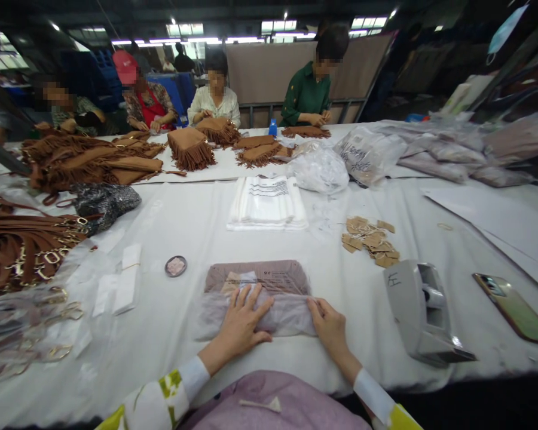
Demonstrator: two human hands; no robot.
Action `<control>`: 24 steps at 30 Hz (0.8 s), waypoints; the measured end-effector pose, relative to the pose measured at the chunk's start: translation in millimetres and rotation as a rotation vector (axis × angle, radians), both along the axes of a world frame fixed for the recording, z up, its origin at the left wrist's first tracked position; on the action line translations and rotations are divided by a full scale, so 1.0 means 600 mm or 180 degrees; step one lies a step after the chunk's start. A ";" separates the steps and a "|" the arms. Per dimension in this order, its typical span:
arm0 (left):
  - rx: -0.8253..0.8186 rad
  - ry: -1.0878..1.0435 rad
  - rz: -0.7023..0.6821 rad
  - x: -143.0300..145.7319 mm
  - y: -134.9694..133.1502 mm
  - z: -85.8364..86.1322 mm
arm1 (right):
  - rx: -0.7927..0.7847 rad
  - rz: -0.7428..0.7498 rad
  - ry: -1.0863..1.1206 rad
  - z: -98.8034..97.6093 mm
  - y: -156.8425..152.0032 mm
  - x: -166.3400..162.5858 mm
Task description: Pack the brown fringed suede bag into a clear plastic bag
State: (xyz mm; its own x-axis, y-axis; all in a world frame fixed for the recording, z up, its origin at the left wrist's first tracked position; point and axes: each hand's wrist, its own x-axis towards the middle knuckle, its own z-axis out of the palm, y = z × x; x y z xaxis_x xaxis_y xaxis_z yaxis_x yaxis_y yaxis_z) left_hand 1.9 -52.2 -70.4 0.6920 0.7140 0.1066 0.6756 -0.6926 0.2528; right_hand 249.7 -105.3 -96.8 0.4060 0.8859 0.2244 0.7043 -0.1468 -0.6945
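Note:
A mauve fringed bag (269,276) lies flat in front of me inside a clear plastic bag (291,313), whose near part is folded over it. Through the plastic a small brown card shows, with printed text beside it. My left hand (246,316) rests flat on the folded plastic, fingers spread. At the right end of the fold, my right hand (328,325) pinches the plastic edge between thumb and fingers. Beyond the package lies a stack of folded clear bags (269,203) with black print.
A tape dispenser (415,310) and a phone (515,307) lie right, brown tags (372,239) behind them. A small round dish (176,266) and leather straps (27,245) are left. Across the table, several people handle brown fringed bags (190,148).

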 end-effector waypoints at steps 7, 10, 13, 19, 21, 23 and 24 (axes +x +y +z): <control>0.0074 0.0113 0.0001 -0.015 0.003 -0.009 | 0.0090 -0.0050 0.0084 -0.001 0.001 0.005; 0.0220 0.0043 0.0125 -0.015 -0.003 -0.014 | 0.0116 -0.0119 0.0078 -0.001 0.003 0.007; 0.0268 0.0043 0.0208 -0.013 -0.009 -0.018 | 0.0086 -0.0157 0.0074 0.000 0.003 0.008; 0.0194 0.0314 0.0443 -0.008 -0.018 -0.018 | 0.0004 -0.0151 0.0100 0.004 0.005 0.007; 0.0167 0.0395 0.0462 -0.005 -0.020 -0.021 | 0.0057 -0.0186 0.0043 0.004 0.002 0.009; 0.0133 0.0501 0.0467 0.000 -0.021 -0.029 | 0.0177 -0.0263 -0.0098 0.002 -0.005 0.014; 0.0116 0.0596 0.0487 0.002 -0.020 -0.035 | 0.0256 -0.0293 -0.0219 0.000 -0.007 0.018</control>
State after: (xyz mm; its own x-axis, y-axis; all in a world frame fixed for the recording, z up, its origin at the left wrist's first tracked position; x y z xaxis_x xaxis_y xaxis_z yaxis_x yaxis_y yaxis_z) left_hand 3.3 -64.2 -91.3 0.5862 0.8100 0.0142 0.8061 -0.5849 0.0900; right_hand 260.6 -109.7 -96.5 0.4658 0.8237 0.3233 0.7369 -0.1588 -0.6571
